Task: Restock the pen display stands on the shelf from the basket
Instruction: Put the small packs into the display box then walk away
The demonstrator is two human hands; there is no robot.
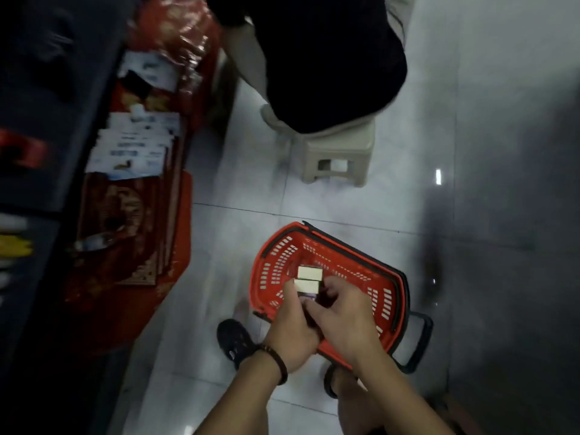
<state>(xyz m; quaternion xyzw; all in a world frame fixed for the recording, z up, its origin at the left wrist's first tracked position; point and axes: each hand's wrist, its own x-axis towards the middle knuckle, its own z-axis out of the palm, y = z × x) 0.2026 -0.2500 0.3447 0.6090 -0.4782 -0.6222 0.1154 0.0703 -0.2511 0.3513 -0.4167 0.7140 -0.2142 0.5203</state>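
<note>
A person is bending over a red basket (351,259) that is sitting on the white tiled floor (489,146), near the middle of the view. Two small pale boxes are showing inside the basket, one just beyond the other and touching it. The far box (309,272) is lying free of both hands. The near box (307,286) is being held above the basket's bottom. The left hand (292,328), with a dark beaded bracelet (276,359) on its wrist, is curling its fingers along the left end of the near box, so its grip is clamped on that box. The right hand (343,318) is reaching in beside it, its fingers bent at the box's right end. Motion blur is hiding whether this grip is actually closing on the box or on the dark item between the two hands, so it cannot be told.

A black handle (420,343) is sticking out from the basket's near right side. A black shoe (233,340) is standing just left of the basket.

To the left a dark shelf (47,89) is running from near to far, with red packaged goods (125,215) and white cards (135,146) lying on its lowest level; its upper levels are too blurred to read. Farther off, another person (329,58) in dark clothing is sitting on a low beige stool (339,155).
</note>
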